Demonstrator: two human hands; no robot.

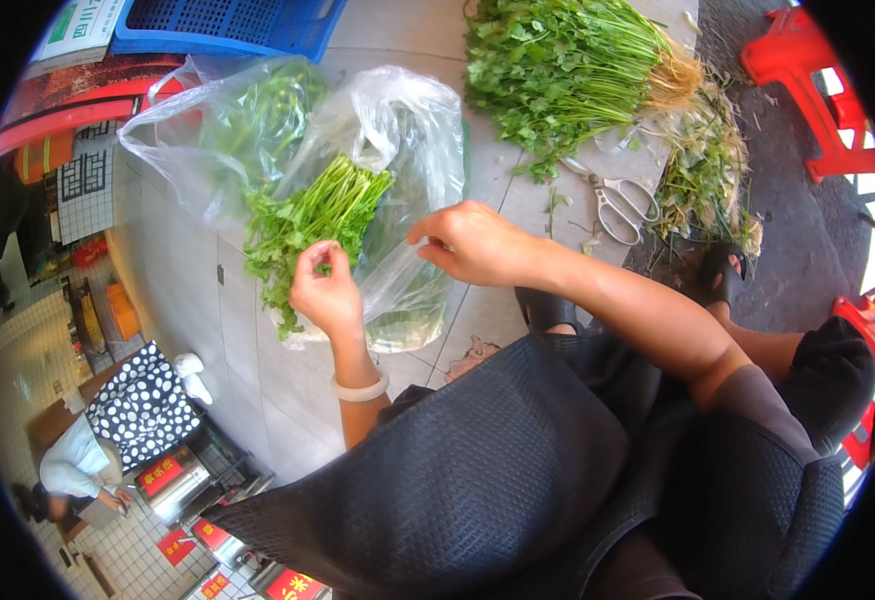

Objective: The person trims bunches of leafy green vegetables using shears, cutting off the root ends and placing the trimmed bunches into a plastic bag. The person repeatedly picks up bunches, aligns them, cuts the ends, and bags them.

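Note:
A bunch of green coriander [332,202] with cut stems lies across clear plastic bags, in front of my hands. My left hand [329,289] is at the near side of its leaves, thumb and fingertips curled together; whether anything is pinched there is hard to see. To its right, my right hand [467,244] has its fingers bent at the edge of a clear plastic bag [415,281], whose film is drawn up to them. More greens show through this bag. Another clear bag [212,142] with greens inside stands open behind, to the left.
A large rooted coriander pile [565,67] lies at the upper right, with scissors [617,199] and root trimmings [700,165] near it. A blue plastic crate [227,26] stands at the back. Red plastic stools [805,75] are at the right. Another person [77,465] is at the far left.

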